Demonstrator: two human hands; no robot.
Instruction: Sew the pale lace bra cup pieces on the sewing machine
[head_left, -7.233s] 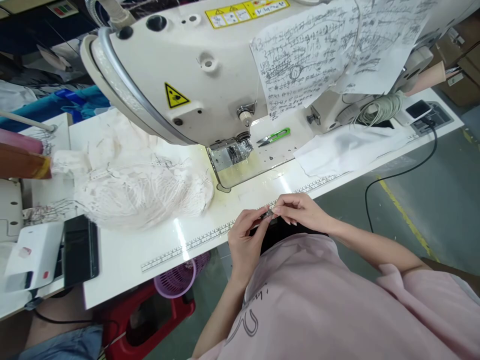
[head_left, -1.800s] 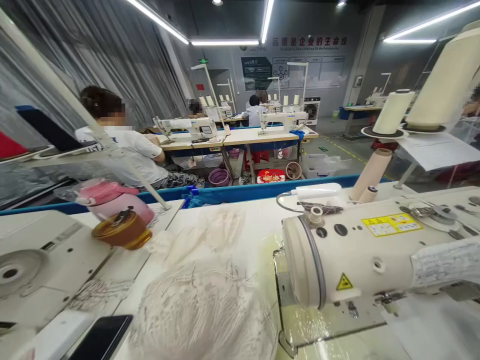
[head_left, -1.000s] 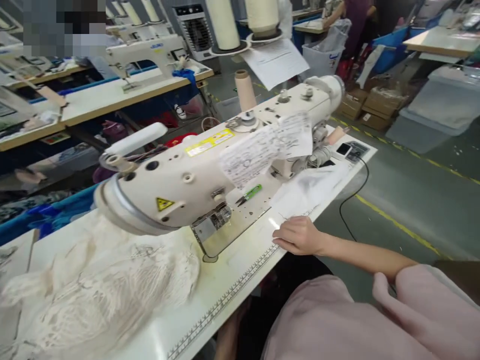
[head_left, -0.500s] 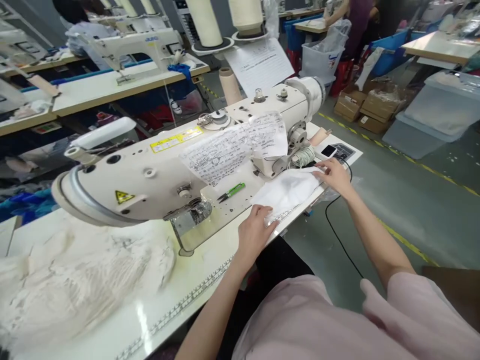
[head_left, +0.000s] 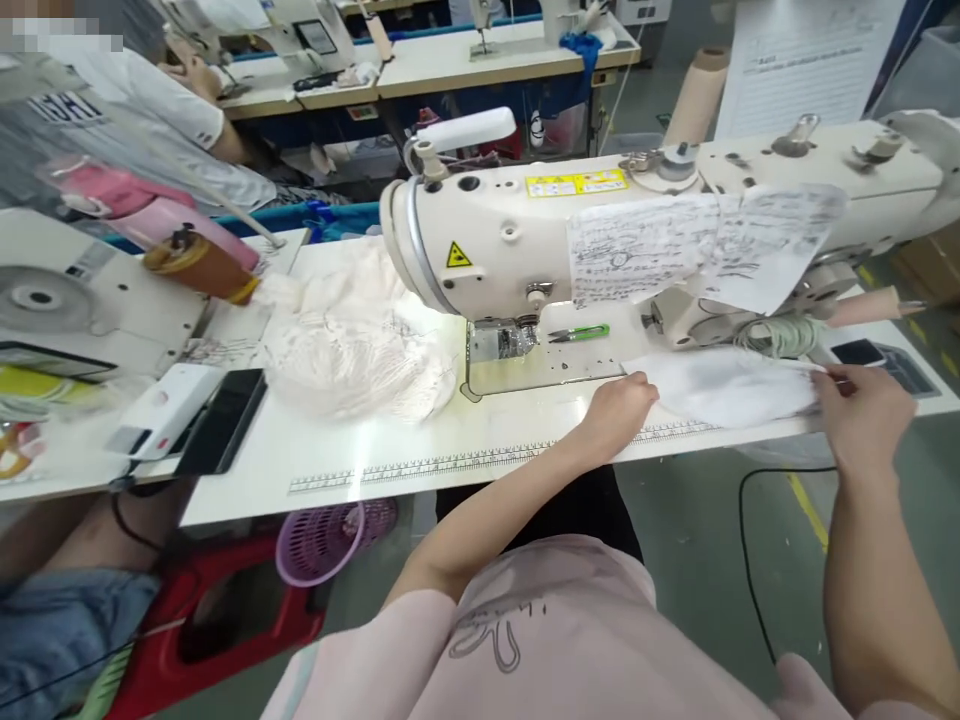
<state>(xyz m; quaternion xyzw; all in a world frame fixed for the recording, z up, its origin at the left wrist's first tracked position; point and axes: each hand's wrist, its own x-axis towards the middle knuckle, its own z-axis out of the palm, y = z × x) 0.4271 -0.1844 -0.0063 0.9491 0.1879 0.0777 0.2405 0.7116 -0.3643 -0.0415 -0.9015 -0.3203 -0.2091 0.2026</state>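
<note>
A white piece of fabric [head_left: 739,388] lies stretched along the front right of the sewing table, below the sewing machine [head_left: 480,232]. My left hand [head_left: 621,415] has its fingers closed on the fabric's left end. At the other end, my right hand [head_left: 862,415] pinches the right corner between thumb and fingers. Green-handled thread snips [head_left: 581,333] rest on the machine bed, left of the fabric. Just behind the cloth sits a bundle of pale green cord [head_left: 784,337]. A ruler strip [head_left: 450,462] runs along the table's front edge, partly covered by my left arm.
A heap of cream fabric [head_left: 360,360] lies left of the needle area. Further left are a black phone [head_left: 223,420], a white device [head_left: 169,410] and a pink bottle [head_left: 150,210]. A purple basket [head_left: 319,545] stands below the table. Another person sits at far left.
My view has swung left, bringing the neighbouring place into sight. My left hand's fingers have closed on the fabric's left end, and my right hand now pinches its right corner.
</note>
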